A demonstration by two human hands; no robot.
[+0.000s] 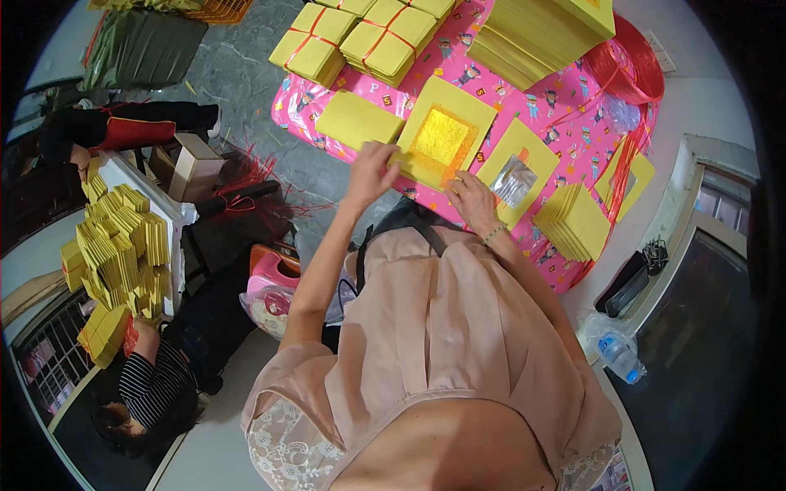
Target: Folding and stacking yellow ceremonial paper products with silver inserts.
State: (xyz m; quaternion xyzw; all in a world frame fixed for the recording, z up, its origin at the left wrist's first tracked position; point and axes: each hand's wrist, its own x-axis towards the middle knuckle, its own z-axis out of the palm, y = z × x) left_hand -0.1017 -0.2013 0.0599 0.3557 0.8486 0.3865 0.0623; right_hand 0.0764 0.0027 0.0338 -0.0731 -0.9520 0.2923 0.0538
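A stack of yellow paper sheets (467, 100) with a gold foil square in an orange border lies before me on a pink patterned tablecloth. My left hand (374, 173) is beside the stack's left edge, fingers curled and slightly blurred; what they hold, if anything, cannot be made out. At the lower right corner my right hand (472, 200) pinches the edge of the top sheet. To the left lies a folded yellow paper bundle (358, 119). Right of the stack is a yellow sheet with a silver foil square (514, 182).
Red-tied yellow bundles (389, 37) and a tall yellow paper stack (536, 41) stand at the back. Fanned yellow packets (573, 222) and red ribbon (643, 74) are at right. At left, two people work around a white table (174, 237) piled with yellow packets.
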